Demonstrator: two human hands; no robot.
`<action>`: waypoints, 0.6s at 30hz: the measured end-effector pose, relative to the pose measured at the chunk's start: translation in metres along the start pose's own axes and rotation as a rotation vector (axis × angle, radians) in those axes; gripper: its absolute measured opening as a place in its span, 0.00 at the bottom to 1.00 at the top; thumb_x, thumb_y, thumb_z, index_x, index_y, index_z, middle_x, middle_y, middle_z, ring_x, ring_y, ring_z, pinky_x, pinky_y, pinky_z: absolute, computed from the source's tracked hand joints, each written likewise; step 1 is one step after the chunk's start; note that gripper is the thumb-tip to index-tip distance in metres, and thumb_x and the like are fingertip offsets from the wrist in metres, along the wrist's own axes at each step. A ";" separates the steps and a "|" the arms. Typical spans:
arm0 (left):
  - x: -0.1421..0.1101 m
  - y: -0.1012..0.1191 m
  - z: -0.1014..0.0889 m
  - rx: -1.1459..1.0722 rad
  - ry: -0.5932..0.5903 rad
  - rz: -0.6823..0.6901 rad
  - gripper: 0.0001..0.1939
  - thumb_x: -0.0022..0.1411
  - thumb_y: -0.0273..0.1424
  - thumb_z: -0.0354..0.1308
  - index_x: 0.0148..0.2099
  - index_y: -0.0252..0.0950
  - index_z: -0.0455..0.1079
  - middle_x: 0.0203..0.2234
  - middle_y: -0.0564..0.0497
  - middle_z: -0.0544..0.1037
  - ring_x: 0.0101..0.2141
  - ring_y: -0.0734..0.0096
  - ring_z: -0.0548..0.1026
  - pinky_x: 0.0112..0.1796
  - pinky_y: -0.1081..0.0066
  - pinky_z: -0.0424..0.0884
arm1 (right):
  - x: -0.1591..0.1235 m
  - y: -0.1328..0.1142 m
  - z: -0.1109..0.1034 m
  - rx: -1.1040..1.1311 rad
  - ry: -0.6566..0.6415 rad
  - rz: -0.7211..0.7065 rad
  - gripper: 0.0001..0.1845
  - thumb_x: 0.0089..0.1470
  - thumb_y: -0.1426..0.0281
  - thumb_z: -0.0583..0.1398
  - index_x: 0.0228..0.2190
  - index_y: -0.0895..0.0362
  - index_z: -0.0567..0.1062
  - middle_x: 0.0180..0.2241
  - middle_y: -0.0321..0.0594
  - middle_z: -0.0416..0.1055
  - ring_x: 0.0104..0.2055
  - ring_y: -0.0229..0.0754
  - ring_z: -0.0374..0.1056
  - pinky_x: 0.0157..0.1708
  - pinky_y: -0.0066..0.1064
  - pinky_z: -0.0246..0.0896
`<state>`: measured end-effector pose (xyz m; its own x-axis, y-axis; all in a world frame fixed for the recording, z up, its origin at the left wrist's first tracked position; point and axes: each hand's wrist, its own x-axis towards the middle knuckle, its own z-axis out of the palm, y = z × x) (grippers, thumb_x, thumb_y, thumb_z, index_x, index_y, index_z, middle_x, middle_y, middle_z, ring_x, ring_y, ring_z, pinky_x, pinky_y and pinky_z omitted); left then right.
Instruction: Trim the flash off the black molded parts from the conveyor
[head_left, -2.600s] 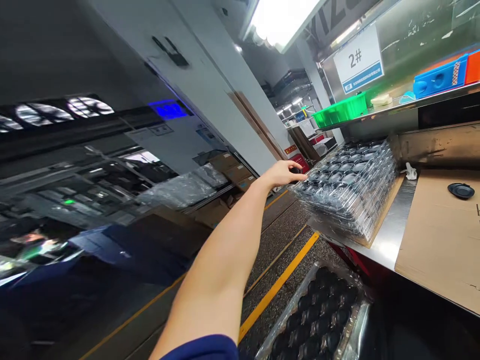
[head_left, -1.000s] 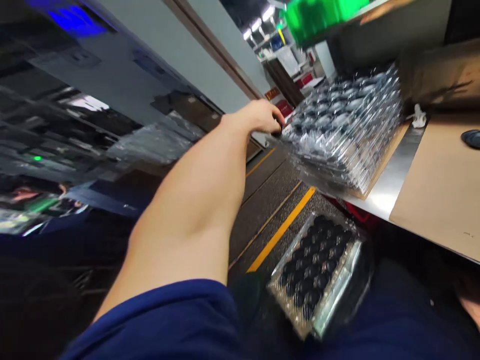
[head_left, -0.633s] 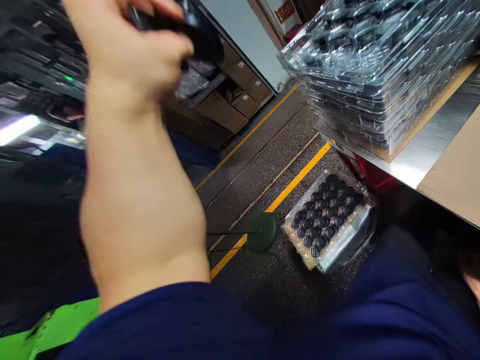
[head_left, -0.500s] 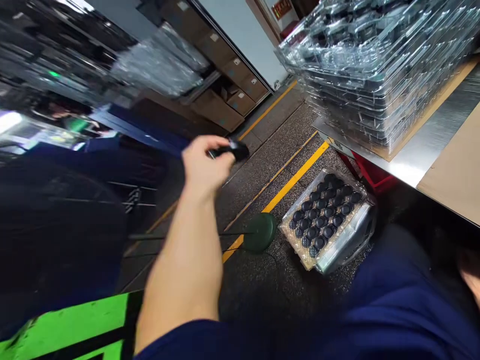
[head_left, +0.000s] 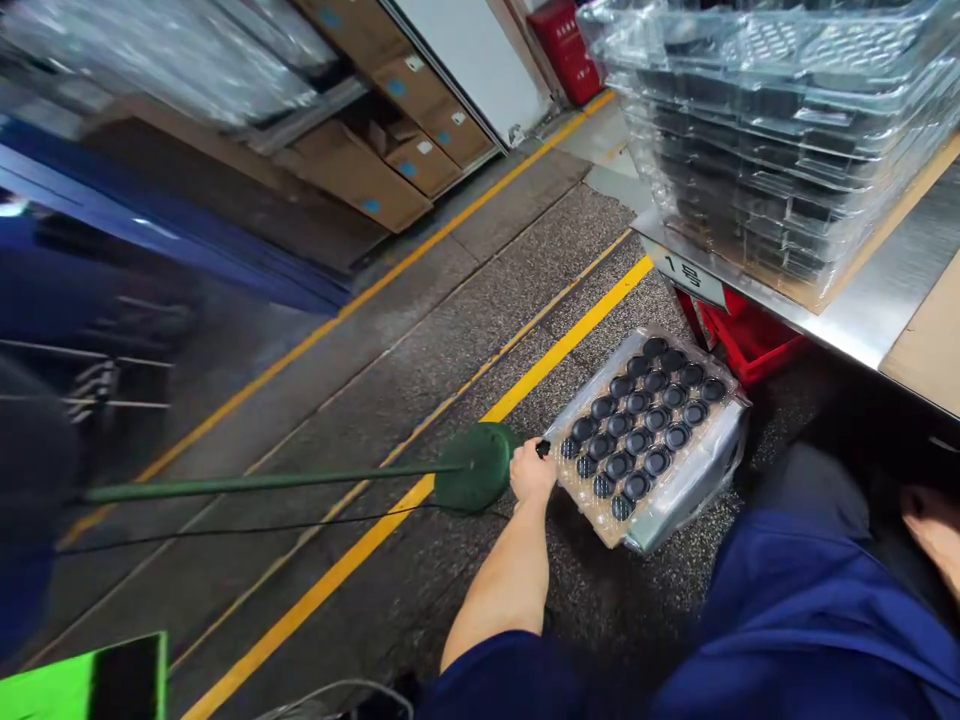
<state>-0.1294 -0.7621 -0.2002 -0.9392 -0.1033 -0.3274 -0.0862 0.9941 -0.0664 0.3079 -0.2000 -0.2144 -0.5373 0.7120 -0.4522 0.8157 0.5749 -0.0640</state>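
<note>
My left hand [head_left: 531,472] reaches down to the near left corner of a clear plastic tray [head_left: 581,505] low by the floor. Its fingers are closed on a small black part [head_left: 543,448], mostly hidden by the hand. Rows of round black parts [head_left: 638,440] fill much of the tray, with bare pockets along its near left side. The tray rests on a plastic-wrapped stack [head_left: 694,497]. My right hand [head_left: 932,530] shows only in part at the right edge, beside my dark blue clothing, its fingers lost in shadow.
Stacked clear trays [head_left: 780,190] stand on a metal table [head_left: 855,345] at the right, above a red bin [head_left: 757,345]. A green round base with a pole [head_left: 474,465] stands left of my hand. Cardboard boxes [head_left: 367,175] sit on shelving behind yellow floor lines.
My left hand has swung down and right with the black part, from above the aisle to the tray's corner. The view has turned rightward.
</note>
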 end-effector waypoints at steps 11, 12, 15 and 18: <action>0.025 -0.018 0.072 -0.146 -0.019 0.102 0.26 0.65 0.34 0.55 0.64 0.35 0.65 0.57 0.39 0.75 0.57 0.53 0.73 0.57 0.62 0.67 | 0.008 -0.006 0.004 -0.176 0.038 -0.118 0.27 0.67 0.59 0.45 0.49 0.54 0.80 0.54 0.45 0.78 0.55 0.51 0.73 0.54 0.39 0.60; 0.027 -0.021 0.073 -0.139 -0.022 0.101 0.23 0.66 0.35 0.55 0.61 0.35 0.68 0.56 0.39 0.76 0.56 0.53 0.74 0.56 0.62 0.68 | 0.009 -0.006 0.006 -0.172 0.039 -0.116 0.27 0.67 0.59 0.45 0.48 0.53 0.80 0.53 0.45 0.78 0.54 0.51 0.74 0.53 0.39 0.61; 0.027 -0.028 0.075 -0.105 -0.013 0.098 0.19 0.66 0.37 0.55 0.56 0.38 0.74 0.54 0.41 0.77 0.52 0.52 0.76 0.53 0.60 0.70 | 0.009 -0.006 0.010 -0.164 0.081 -0.132 0.26 0.65 0.60 0.46 0.46 0.52 0.81 0.52 0.44 0.79 0.53 0.51 0.74 0.53 0.40 0.61; 0.027 -0.029 0.079 -0.058 0.040 0.082 0.17 0.67 0.36 0.54 0.54 0.38 0.75 0.53 0.38 0.76 0.52 0.48 0.74 0.49 0.56 0.72 | 0.008 -0.005 0.014 -0.164 0.122 -0.141 0.25 0.65 0.60 0.46 0.44 0.52 0.81 0.52 0.42 0.79 0.53 0.50 0.74 0.54 0.40 0.60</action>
<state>-0.1261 -0.7968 -0.2813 -0.9565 -0.0212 -0.2911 -0.0263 0.9996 0.0136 0.3025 -0.2026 -0.2305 -0.6737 0.6575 -0.3375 0.6901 0.7230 0.0310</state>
